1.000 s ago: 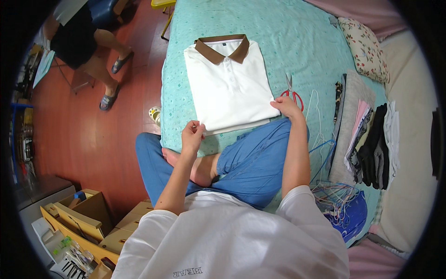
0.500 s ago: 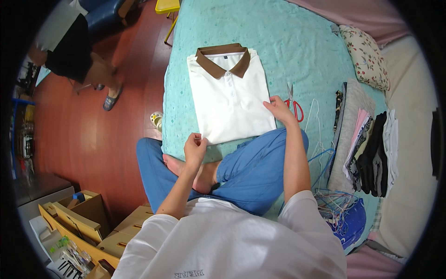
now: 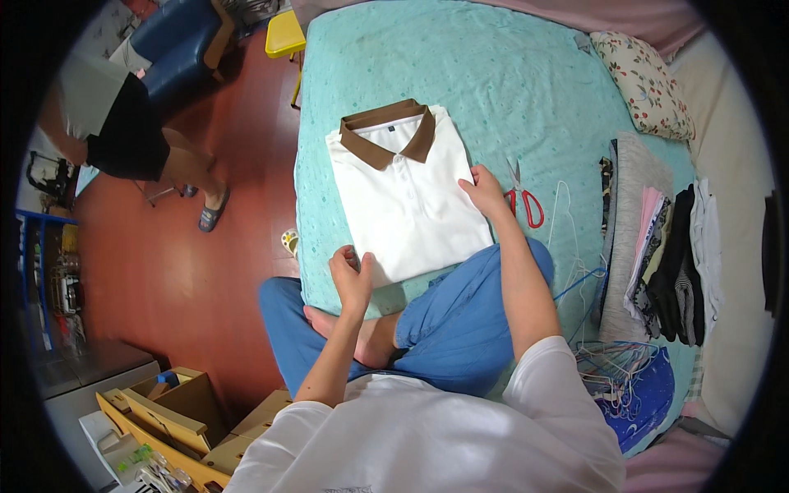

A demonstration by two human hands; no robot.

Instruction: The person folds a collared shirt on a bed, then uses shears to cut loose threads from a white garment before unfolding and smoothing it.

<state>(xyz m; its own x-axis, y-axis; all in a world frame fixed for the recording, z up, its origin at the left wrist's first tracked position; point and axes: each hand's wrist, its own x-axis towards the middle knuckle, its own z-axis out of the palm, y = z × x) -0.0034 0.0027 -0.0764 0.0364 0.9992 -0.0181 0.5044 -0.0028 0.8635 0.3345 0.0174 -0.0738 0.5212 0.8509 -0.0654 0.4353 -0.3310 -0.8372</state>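
A white polo shirt point(image 3: 411, 218) with a brown collar point(image 3: 370, 152) lies folded into a rectangle on the teal bed sheet point(image 3: 394, 57), its buttoned placket facing up. At the shirt's near left corner is my left hand point(image 3: 352, 283), thumb against the edge and fingers apart from it. My right hand point(image 3: 486, 195) pinches the shirt's right edge between thumb and curled fingers. Red-handled scissors point(image 3: 524, 201) lie with open blades just to the right of that hand. My crossed legs in blue trousers point(image 3: 460, 308) are close to the shirt's near edge.
Folded clothes point(image 3: 674, 263) are lined up at the right, beside wire hangers point(image 3: 612, 361) and a blue bag point(image 3: 645, 407). A patterned pillow point(image 3: 645, 86) rests far right. Another person point(image 3: 131, 123) stands on the wooden floor at left; a yellow stool point(image 3: 284, 34) is by the bed.
The view has shifted, so the bed appears lower and the room at left shows more. My left hand's fingers have spread at the shirt's corner. My right hand stays at its right edge.
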